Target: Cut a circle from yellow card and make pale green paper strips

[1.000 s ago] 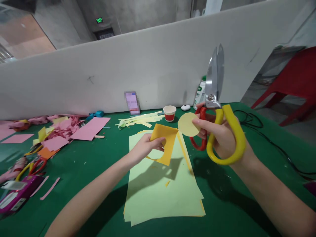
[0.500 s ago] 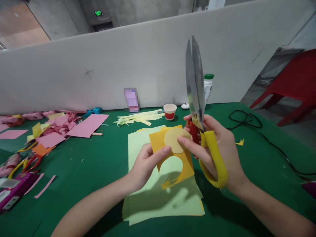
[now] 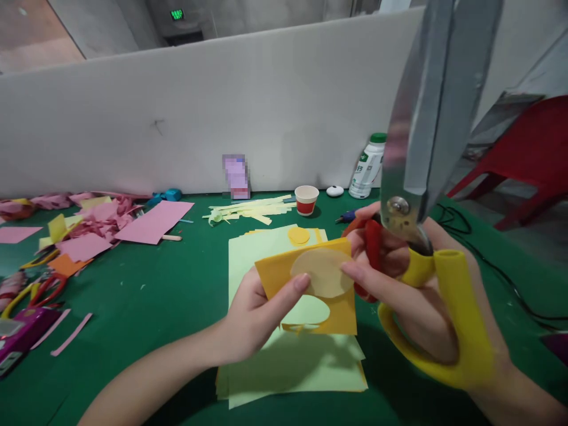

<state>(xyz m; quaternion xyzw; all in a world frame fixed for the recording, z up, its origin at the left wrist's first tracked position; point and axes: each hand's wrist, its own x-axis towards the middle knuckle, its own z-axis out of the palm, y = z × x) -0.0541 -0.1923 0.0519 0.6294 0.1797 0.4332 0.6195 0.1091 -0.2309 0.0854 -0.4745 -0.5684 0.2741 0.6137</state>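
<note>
My left hand pinches an orange sheet of paper with a pale yellow paper circle laid against it, its thumb on the circle. Below the circle, a round hole in the orange sheet shows light green through it. My right hand has large scissors hooked in it, one handle yellow and one red, blades pointing up and close together. Its thumb tip presses the right edge of the circle. Under both hands lies a stack of light green paper, with a small orange paper circle near its top edge.
Pale yellow strips, a paper cup, a white bottle and a blue pen are toward the back. Pink paper scraps and other scissors spread over the left. A black cable runs along the right.
The scissors and my right hand have come closer and shifted right. The orange sheet has tilted flatter, and the small orange circle behind it now shows.
</note>
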